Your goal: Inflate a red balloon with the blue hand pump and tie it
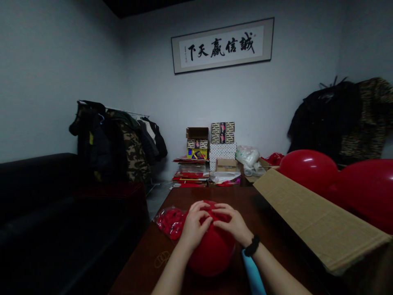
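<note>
A round, inflated red balloon (211,252) rests on the brown table in front of me. My left hand (196,225) is on its upper left side, fingers curved over the top and thumb pointing inward. From the right, my right hand (231,224) meets it with bent fingers, close to the left fingertips. Both hands grip the top of the balloon; its neck is hidden by the fingers. A clear bag of uninflated red balloons (170,221) lies beside my left wrist. Under my right forearm is a long light-blue object (253,272), partly covered.
An open cardboard box (319,221) with large inflated red balloons (308,170) stands on the right. Thin yellowish loops (161,259) lie on the table (147,272). A black sofa (55,229) is at left. Stacked boxes (223,153) and a clothes rack stand behind.
</note>
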Available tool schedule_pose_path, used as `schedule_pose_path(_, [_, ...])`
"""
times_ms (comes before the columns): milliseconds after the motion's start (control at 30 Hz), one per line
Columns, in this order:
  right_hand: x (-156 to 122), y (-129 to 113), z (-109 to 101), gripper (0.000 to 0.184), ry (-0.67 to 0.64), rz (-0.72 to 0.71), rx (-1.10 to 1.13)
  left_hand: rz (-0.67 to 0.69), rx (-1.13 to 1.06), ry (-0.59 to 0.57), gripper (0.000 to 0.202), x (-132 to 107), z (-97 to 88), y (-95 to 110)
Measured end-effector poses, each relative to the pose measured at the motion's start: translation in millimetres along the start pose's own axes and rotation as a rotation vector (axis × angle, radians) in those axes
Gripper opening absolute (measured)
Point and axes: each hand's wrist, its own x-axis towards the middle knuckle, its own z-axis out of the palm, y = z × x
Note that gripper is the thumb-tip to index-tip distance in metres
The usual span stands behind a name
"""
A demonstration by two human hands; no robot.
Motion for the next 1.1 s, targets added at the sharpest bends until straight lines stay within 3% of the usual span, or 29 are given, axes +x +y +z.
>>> schedule_pose_path(167, [0, 0, 5, 0.034, -0.042, -0.076, -0.266, -0.047, -0.049, 0.015, 0.011, 2, -1.0, -3])
schedule_pose_path(367, [0, -7, 16, 0.008, 0.043, -0.096, -0.333, -0.005, -0.024, 0.048, 0.011, 0, 5.1, -2])
schedule_pose_path(500, [-1, -9, 21, 0.011, 0.090, -0.147, -0.417, 0.006, 0.102, 0.110, 0.004, -1, 7.7, 0])
schedule_pose_path(600, [-2, -8, 23, 0.010, 0.105, -0.166, -0.459, 0.015, 0.277, 0.151, 0.012, -3, 4.6, 8])
schedule_pose_path(833, [-6, -6, 28, 0.011, 0.067, -0.273, -0.541, 0.088, 0.514, -0.006, 0.009, -4, -6.6, 26])
schedule_pose_path(1100, [-7, -7, 30, 0.013, 0.058, -0.311, -0.514, 0.007, 0.461, 0.002, 0.013, -7, -2.3, 18])
